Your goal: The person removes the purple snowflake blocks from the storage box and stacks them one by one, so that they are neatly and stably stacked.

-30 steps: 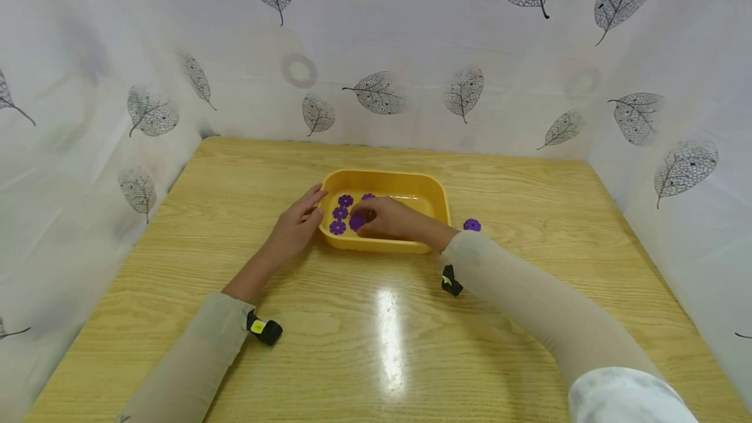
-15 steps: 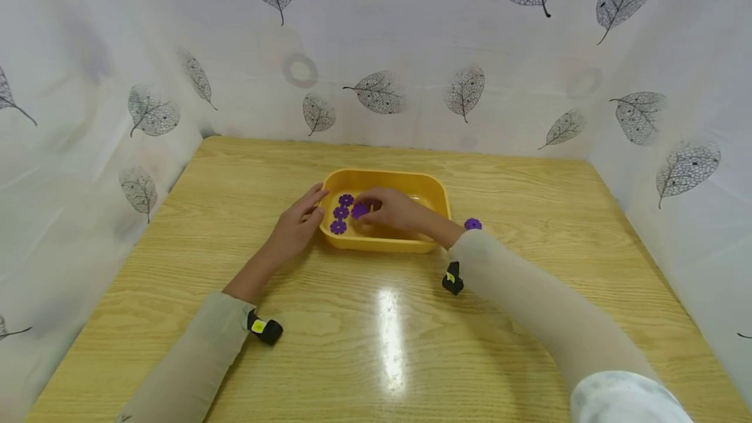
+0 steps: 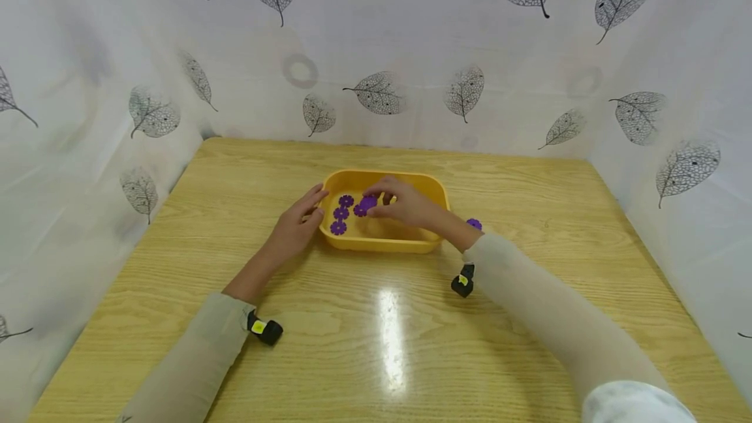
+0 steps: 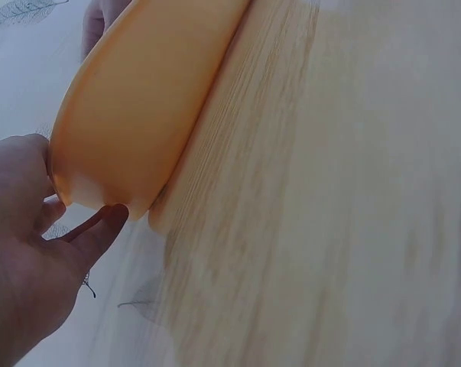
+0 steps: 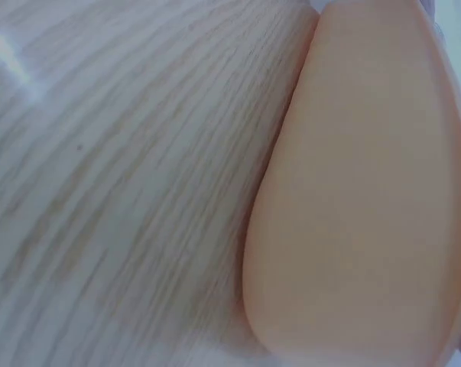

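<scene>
A yellow tray [image 3: 388, 245] holds several small purple flower-shaped pieces. Three of them, including a middle piece [image 3: 341, 213], form a column near the tray's left end. My right hand [image 3: 405, 204] is over the tray, pinching a purple piece [image 3: 368, 203] between thumb and fingers, and another piece [image 3: 360, 211] lies just beside it. My left hand [image 3: 294, 227] rests with extended fingers against the tray's left end. In the left wrist view, the left hand's thumb [image 4: 104, 229] touches the tray's end wall [image 4: 131, 138]. The right wrist view shows the tray's outer wall [image 5: 360, 191], not the pinch.
One more purple piece [image 3: 474, 224] lies on the wooden table [image 3: 329, 344], right of the tray and partly behind the right sleeve. A white curtain [image 3: 411, 38] printed with leaves stands behind the table and at both sides.
My right hand has moved up and to the right inside the tray, with a purple piece in its fingers. A piece left of those fingers now shows more fully. The left hand has stayed put.
</scene>
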A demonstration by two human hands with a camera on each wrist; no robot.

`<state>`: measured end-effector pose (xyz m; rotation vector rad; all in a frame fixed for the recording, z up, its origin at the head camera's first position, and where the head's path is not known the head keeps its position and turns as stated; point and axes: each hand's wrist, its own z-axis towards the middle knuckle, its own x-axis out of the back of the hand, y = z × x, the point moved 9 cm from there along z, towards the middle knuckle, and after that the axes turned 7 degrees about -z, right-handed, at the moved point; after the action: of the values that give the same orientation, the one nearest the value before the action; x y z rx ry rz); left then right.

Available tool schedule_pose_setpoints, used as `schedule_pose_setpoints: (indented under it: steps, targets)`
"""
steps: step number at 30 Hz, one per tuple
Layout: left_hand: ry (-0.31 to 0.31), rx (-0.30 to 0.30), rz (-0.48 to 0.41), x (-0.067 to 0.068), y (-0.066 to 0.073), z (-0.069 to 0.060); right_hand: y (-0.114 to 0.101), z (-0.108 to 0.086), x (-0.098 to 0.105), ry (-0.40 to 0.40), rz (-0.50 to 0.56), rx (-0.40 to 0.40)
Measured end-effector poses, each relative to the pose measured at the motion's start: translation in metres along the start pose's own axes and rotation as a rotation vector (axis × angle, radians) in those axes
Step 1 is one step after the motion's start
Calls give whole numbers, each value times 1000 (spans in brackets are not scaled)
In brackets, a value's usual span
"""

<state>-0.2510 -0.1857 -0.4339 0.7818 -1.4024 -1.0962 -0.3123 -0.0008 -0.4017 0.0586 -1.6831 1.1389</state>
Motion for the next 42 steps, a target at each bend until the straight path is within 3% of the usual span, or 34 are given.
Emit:
schedule_pose_setpoints:
  steps: [18,42]
  targets:
    - [2,3,6,-1,0,1,12,-27,24,67,27,-40]
    - [9,-1,26,0,0,-1,46,-86,69,186,36,-155]
